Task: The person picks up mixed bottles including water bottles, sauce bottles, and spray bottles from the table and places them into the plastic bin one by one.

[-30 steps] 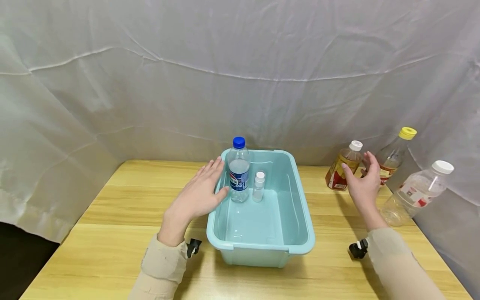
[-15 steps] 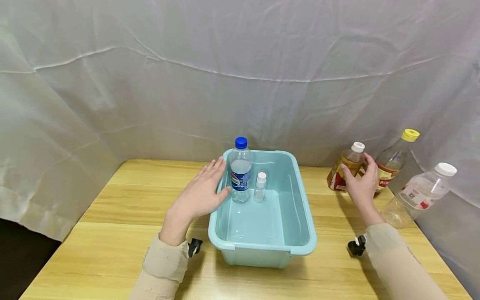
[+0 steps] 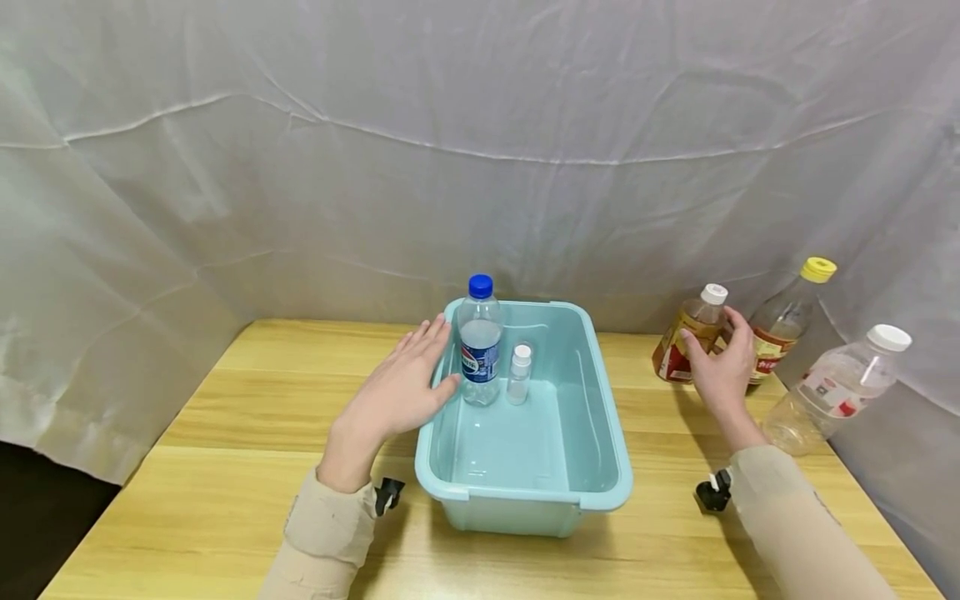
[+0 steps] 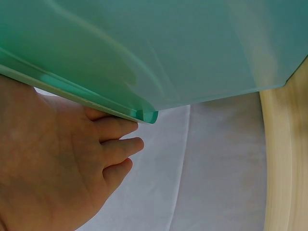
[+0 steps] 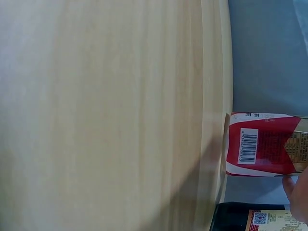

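Observation:
My right hand [image 3: 722, 367] grips a bottle [image 3: 678, 348] with a white cap and a red-and-yellow label, thumb on the near side and fingers on the right. The bottle stands upright at the table's back right. In the right wrist view, a fingertip meets the side of the red-labelled bottle [image 5: 267, 144]. My left hand [image 3: 397, 379] lies with extended fingers along the left rim of a light blue plastic bin [image 3: 525, 498]. Inside the bin stand a blue-capped Pepsi bottle [image 3: 480, 350] and a small clear bottle [image 3: 518, 379] with a white cap.
A yellow-capped glass bottle [image 3: 780, 325] stands just right of my right hand. Farther right is a large clear bottle [image 3: 840, 387] with a white cap. The wooden table [image 3: 240, 417] ends at a grey cloth [image 3: 450, 167] behind.
My right hand's fingers have closed in on the red-and-yellow-labelled bottle. My left hand has stayed at the bin's rim. The whole view has shifted slightly.

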Demonstrator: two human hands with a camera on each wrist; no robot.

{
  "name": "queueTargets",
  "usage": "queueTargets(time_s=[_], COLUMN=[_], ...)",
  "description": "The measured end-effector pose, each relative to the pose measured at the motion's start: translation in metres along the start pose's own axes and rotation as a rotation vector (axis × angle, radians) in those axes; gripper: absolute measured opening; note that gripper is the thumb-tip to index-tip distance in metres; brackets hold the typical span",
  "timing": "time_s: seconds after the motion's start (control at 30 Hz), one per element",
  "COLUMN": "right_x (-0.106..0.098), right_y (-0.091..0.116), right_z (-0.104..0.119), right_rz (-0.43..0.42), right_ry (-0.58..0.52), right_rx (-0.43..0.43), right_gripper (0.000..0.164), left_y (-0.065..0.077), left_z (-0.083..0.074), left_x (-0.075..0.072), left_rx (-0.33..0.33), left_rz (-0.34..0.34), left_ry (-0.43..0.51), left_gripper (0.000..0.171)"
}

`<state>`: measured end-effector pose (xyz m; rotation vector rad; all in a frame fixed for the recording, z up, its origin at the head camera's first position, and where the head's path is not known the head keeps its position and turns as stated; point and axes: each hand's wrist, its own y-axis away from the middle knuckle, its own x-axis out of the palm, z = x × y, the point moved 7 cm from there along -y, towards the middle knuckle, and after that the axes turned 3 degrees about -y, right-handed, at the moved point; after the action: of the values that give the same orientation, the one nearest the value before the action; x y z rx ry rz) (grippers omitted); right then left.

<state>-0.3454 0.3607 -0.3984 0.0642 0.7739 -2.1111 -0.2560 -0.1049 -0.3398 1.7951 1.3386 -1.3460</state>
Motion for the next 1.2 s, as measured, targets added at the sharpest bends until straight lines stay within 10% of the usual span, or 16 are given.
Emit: queueTargets(time_s=[0.6, 1.2], right_x=[-0.006, -0.018], right_y=[0.012, 0.02], right_z=[0.015, 0.082], right_rz=[0.021, -0.016], right_ry=[-0.059, -0.238], right_rx=[0.021, -0.185], right_gripper=[0.072, 0.073], left_y=[0.001, 0.001], left_z=[0.0, 0.0], left_x=[0.002, 0.001], left_rx=[-0.002, 0.0], left_rz=[-0.004, -0.008], left_ry=[0.0, 0.002], left_gripper=[0.077, 0.076])
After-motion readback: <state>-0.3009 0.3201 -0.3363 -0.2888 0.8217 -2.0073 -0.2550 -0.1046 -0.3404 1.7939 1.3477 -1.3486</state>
